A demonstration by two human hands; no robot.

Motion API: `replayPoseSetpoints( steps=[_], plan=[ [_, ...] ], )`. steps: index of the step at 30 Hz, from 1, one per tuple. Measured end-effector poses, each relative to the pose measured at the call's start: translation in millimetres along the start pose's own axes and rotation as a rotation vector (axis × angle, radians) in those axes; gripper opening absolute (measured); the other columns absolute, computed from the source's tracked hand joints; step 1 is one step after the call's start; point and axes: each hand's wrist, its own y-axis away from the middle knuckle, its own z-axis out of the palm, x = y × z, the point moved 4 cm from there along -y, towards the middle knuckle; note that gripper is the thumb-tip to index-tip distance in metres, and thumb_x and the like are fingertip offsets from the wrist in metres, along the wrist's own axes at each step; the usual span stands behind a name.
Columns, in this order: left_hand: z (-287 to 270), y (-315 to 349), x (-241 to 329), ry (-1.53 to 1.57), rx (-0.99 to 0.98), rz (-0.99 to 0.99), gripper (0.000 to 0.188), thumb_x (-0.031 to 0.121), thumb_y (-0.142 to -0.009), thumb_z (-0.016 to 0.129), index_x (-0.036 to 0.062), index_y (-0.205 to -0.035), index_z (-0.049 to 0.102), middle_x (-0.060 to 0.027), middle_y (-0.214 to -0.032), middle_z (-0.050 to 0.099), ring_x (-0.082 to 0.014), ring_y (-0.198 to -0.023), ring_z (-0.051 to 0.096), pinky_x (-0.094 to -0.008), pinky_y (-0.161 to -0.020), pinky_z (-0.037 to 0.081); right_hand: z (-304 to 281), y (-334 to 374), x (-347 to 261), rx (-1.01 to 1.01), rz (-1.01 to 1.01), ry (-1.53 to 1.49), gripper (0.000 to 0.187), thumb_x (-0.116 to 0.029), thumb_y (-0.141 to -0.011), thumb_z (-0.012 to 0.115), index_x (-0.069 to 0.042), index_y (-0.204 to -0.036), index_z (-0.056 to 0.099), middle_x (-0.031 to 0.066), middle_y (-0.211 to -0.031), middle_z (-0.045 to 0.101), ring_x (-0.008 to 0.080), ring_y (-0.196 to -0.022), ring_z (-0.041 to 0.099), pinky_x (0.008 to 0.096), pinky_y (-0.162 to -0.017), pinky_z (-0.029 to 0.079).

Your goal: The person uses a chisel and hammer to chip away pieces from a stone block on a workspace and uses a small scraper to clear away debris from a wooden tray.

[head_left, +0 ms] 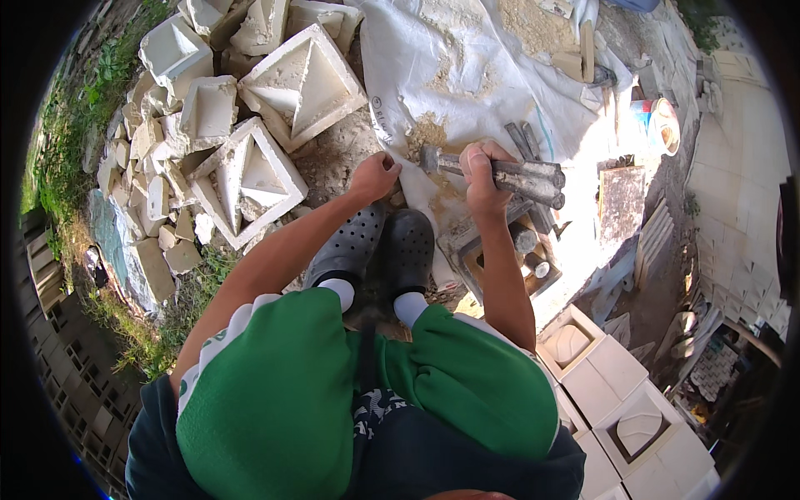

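Seen from above, a person in green shorts [267, 400] is crouching outdoors, feet in grey clogs [346, 242]. The right hand [485, 162] is closing around a bundle of dark grey bars [533, 182], which is lying crosswise in the fist above a dusty white sheet [475, 62], ahead and to the right of the feet. The left hand [377, 177] is curling loosely near the sheet's edge; whether it is pinching something small, I cannot tell.

The bars are looking rigid and probably heavy, perhaps metal, and unlikely to be breaking easily. Their surfaces are seeming rough and dusty, so loose grit might be making them slip against one another. A full grip around the middle, where the fist is sitting, is likely balancing them best.

The fingers are hiding the bundle's middle, so the number of bars, and whether they are joined to the paler flat end on the left, is remaining unclear. The right forearm is partly covering a box of grey cylinders [525, 239], and glare is washing out the sheet beyond.
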Motion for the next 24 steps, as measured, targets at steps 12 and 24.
replayPoseSetpoints(
  steps=[12, 24],
  plan=[
    [2, -1, 3, -0.004, -0.006, 0.028, 0.032, 0.033, -0.080, 0.064, 0.0018, -0.089, 0.063, -0.0158, -0.084, 0.066, -0.0304, -0.082, 0.064, -0.0393, -0.075, 0.048, -3, 1, -2, 0.035, -0.003, -0.022, 0.024, -0.004, -0.083, 0.048, -0.006, -0.062, 0.037, 0.0006, -0.055, 0.040, 0.0076, -0.050, 0.034, 0.0243, -0.047, 0.028],
    [-1, 3, 1, -0.010, -0.012, 0.030, 0.035, 0.033, -0.081, 0.064, -0.0009, -0.091, 0.063, -0.0169, -0.083, 0.066, -0.0294, -0.080, 0.064, -0.0384, -0.074, 0.048, 3, -6, -13, -0.042, 0.038, -0.072, 0.026, -0.006, -0.084, 0.049, -0.007, -0.063, 0.035, -0.0018, -0.055, 0.037, 0.0063, -0.048, 0.030, 0.0255, -0.045, 0.025]
  ],
)
